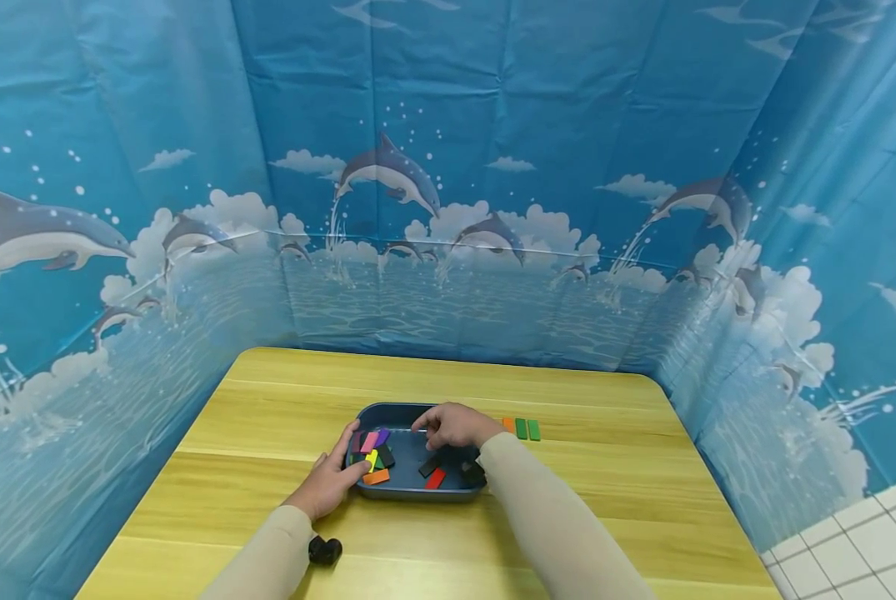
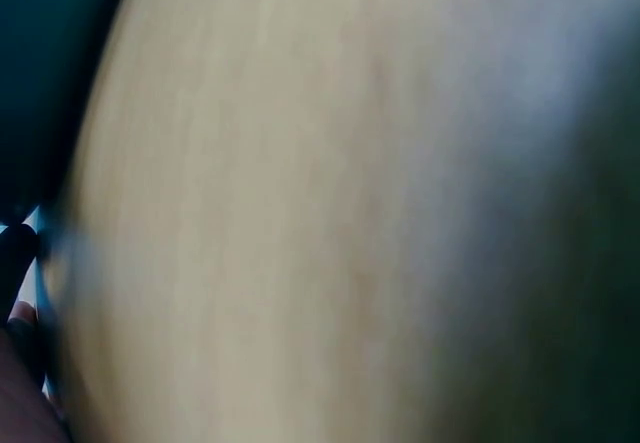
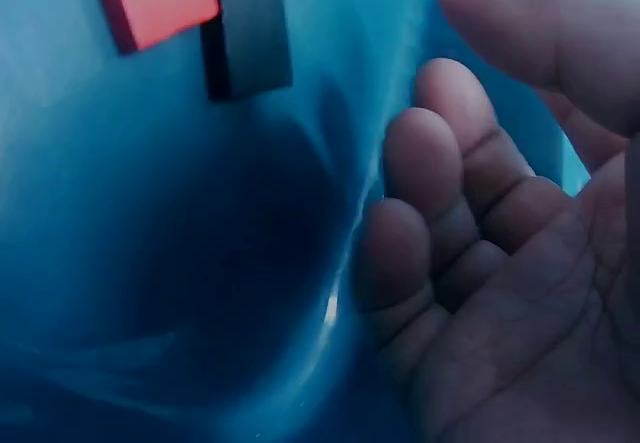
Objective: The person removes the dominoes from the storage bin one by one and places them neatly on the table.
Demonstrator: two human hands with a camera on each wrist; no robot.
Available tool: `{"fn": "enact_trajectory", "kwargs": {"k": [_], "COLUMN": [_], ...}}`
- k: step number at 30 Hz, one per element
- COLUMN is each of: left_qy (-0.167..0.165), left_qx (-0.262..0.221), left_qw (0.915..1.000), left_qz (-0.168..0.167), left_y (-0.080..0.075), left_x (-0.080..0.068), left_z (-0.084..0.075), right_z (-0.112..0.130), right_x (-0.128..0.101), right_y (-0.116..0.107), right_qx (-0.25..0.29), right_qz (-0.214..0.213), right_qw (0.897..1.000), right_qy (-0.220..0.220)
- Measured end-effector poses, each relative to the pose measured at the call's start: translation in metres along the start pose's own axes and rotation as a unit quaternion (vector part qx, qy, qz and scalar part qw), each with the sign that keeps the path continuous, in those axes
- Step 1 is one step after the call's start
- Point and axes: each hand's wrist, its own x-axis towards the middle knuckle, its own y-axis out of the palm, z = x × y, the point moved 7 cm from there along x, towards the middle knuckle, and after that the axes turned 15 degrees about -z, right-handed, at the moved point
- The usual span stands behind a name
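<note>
A dark blue tray [image 1: 410, 414] sits on the wooden table [image 1: 267, 417] and holds several coloured flat blocks: pink [image 1: 369, 441], yellow [image 1: 372, 459], orange [image 1: 376, 477], red [image 1: 435, 478] and dark ones. My left hand [image 1: 348, 463] grips the tray's near-left corner, thumb up along the left rim. My right hand [image 1: 429, 427] hovers over the middle of the tray with loosely bent fingers and an empty palm. In the right wrist view the right hand [image 3: 430, 153] hangs above the tray floor [image 3: 150, 213], near a red block [image 3: 155, 1] and a grey block [image 3: 252, 25]. The left wrist view is blurred.
An orange block [image 1: 508, 423] and two green blocks [image 1: 527, 429] lie in a row on the table right of the tray. A small black object [image 1: 325, 550] sits by my left forearm. Blue dolphin-print curtains [image 1: 448, 208] wall the table on three sides.
</note>
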Motion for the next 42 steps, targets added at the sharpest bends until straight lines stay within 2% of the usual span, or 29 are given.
{"fn": "enact_trajectory", "kwargs": {"k": [6, 15, 27, 34, 42], "left_qy": [-0.001, -0.002, -0.014, -0.010, -0.014], "left_qx": [0.001, -0.002, 0.007, 0.008, 0.005], "left_qw": [1.0000, 1.0000, 0.9999, 0.9999, 0.9999], "left_qz": [0.002, 0.003, -0.002, -0.002, 0.000], "left_y": [0.001, 0.001, 0.000, 0.001, 0.001], "left_x": [0.001, 0.000, 0.000, 0.001, -0.001], "left_z": [0.002, -0.001, 0.001, 0.000, 0.000], "right_z": [-0.010, -0.015, -0.017, -0.020, -0.021], "right_x": [0.000, -0.002, 0.001, 0.004, 0.001], "right_y": [0.004, 0.016, 0.024, 0.024, 0.022], "right_qx": [-0.045, -0.055, -0.098, -0.100, -0.082], "right_qz": [0.025, 0.075, 0.051, 0.028, 0.054], "right_qw": [0.999, 0.996, 0.994, 0.995, 0.995], "right_qy": [0.005, 0.018, 0.003, -0.004, 0.011]}}
